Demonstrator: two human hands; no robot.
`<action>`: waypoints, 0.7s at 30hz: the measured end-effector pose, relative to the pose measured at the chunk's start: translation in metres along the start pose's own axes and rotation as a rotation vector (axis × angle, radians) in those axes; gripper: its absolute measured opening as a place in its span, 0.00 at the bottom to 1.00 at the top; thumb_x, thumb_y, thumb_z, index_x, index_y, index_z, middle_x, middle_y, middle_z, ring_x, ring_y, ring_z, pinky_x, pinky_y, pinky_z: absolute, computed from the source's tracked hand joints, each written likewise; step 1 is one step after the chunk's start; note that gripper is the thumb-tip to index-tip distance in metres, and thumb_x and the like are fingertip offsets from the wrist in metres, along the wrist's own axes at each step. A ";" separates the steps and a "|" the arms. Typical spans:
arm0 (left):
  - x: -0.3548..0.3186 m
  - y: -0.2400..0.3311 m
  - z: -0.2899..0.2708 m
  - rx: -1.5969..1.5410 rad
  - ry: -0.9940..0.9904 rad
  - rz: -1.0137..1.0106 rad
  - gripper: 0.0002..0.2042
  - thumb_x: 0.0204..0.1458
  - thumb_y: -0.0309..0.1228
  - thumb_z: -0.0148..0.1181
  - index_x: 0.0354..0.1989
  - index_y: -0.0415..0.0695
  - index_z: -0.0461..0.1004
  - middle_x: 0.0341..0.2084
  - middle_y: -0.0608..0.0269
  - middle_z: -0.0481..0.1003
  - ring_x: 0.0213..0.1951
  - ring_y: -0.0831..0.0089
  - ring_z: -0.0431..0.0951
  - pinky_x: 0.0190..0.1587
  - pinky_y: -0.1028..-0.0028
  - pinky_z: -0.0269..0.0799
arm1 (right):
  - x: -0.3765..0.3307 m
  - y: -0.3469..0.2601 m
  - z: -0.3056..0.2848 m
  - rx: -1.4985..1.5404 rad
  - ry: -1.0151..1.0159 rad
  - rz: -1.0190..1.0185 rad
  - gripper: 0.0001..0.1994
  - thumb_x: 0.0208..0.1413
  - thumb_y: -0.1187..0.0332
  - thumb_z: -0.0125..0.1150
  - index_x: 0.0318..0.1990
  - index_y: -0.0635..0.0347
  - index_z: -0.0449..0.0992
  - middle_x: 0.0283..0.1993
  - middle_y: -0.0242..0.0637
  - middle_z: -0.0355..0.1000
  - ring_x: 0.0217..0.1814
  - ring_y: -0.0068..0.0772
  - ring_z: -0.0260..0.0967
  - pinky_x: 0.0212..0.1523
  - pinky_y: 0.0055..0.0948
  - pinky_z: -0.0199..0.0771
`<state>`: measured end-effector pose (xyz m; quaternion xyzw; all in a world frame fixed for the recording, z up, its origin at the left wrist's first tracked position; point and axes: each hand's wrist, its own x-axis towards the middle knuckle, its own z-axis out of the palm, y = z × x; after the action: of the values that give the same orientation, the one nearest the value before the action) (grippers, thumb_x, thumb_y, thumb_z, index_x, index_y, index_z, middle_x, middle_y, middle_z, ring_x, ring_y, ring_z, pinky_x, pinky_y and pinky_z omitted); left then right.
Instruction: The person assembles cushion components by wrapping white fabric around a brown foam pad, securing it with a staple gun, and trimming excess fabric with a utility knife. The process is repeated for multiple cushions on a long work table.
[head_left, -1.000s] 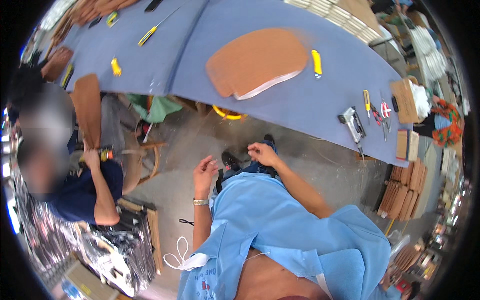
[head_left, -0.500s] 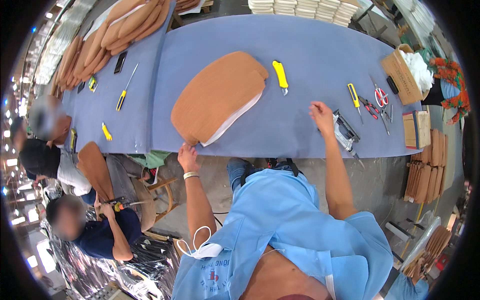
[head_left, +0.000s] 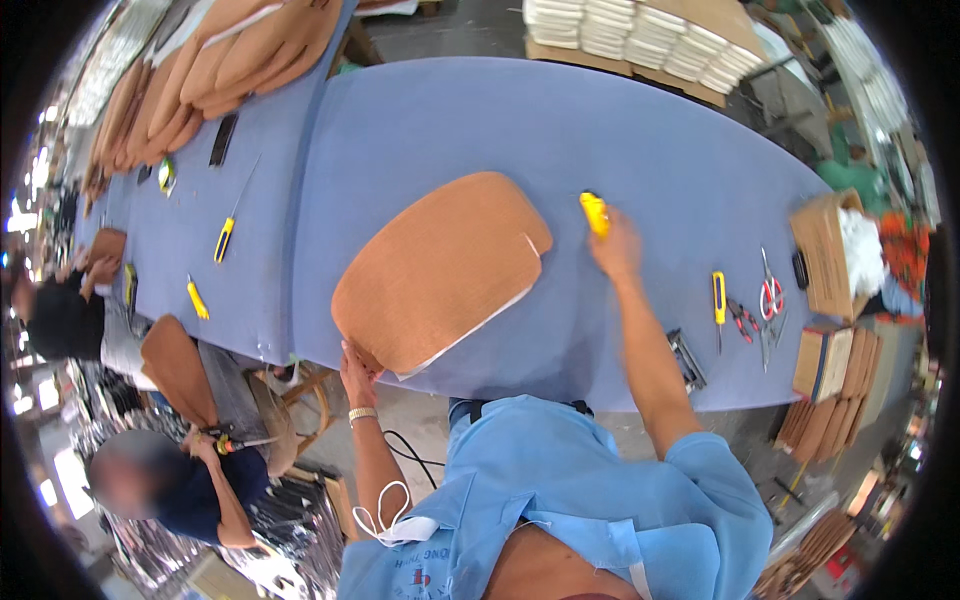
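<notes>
A brown fabric-covered panel (head_left: pixel 440 270) lies on the blue table, a strip of white lining showing along its near right edge. At its lower left corner, my left hand (head_left: pixel 358 378) is closed on the edge, with the fingertips partly hidden. My right hand (head_left: pixel 618 247) is closed round a yellow utility knife (head_left: pixel 594 212), to the right of the panel and apart from it; the hand is slightly blurred. Behind my right forearm, near the front edge, lies a staple gun (head_left: pixel 687 360), partly covered by the arm.
To the right lie a yellow screwdriver (head_left: pixel 719 298), pliers (head_left: pixel 742 320), red-handled scissors (head_left: pixel 770 298) and a cardboard box (head_left: pixel 828 255). Brown panels (head_left: pixel 250 60) are piled at the far left. Another screwdriver (head_left: pixel 224 240) and yellow cutter (head_left: pixel 197 298) lie left; a co-worker (head_left: pixel 215 490) sits nearby.
My right hand has moved away from beside the staple gun, up and left, and taken hold of the utility knife. My left hand stays at the panel's corner. The whole view has shifted.
</notes>
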<state>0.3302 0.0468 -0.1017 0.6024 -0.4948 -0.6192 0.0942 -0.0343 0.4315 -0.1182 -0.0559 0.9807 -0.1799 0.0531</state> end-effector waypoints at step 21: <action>-0.205 -0.074 0.022 -0.008 -0.113 -0.196 0.29 0.61 0.61 0.61 0.36 0.40 0.82 0.23 0.66 0.74 0.23 0.76 0.71 0.22 0.70 0.62 | -0.014 -0.013 -0.117 0.809 -0.579 -0.017 0.21 0.71 0.59 0.53 0.64 0.62 0.75 0.61 0.36 0.75 0.62 0.28 0.72 0.55 0.32 0.76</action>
<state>0.4004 0.2405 -0.0265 0.6117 -0.4355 -0.6604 0.0078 -0.0342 0.4621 -0.0032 -0.0866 0.7766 -0.5236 0.3394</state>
